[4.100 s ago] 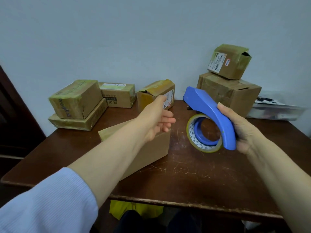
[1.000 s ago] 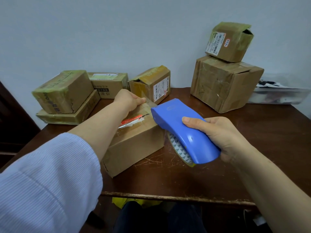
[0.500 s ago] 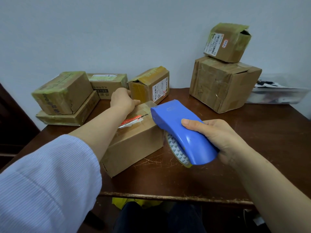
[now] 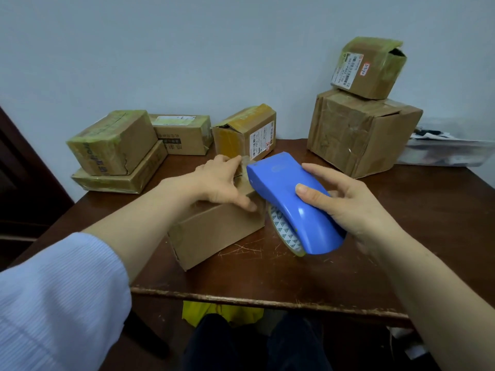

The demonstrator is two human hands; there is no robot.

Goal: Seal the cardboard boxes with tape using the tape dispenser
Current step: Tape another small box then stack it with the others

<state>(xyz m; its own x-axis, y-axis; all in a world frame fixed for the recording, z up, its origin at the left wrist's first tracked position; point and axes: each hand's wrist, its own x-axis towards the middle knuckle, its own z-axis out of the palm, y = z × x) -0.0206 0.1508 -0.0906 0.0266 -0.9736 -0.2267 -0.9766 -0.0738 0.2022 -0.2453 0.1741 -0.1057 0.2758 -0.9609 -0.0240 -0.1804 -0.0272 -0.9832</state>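
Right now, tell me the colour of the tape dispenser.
The tape dispenser is blue; head view.

Blue tape dispenser (image 4: 292, 199), triangle-printed white tape roll core (image 4: 282, 231), brown cardboard box (image 4: 214, 231), dark brown table (image 4: 267, 274).

A dark brown wooden counter (image 4: 401, 236) fills the middle, glossy, and pale scratches (image 4: 241, 249) cross it near the front. Its front edge (image 4: 267, 299) looks worn and chipped along the rim. Behind it all, a plain pale wall (image 4: 187, 62), nothing hanging on it. Far right, just beyond the counter's end, sits a clear plastic container (image 4: 450, 153) with papers and something dark inside; the contents are too blurred to make out. On the left, a dark wooden panel (image 4: 24, 183). Down below the counter's front edge, a bright yellow thing (image 4: 214, 313) peeks out.
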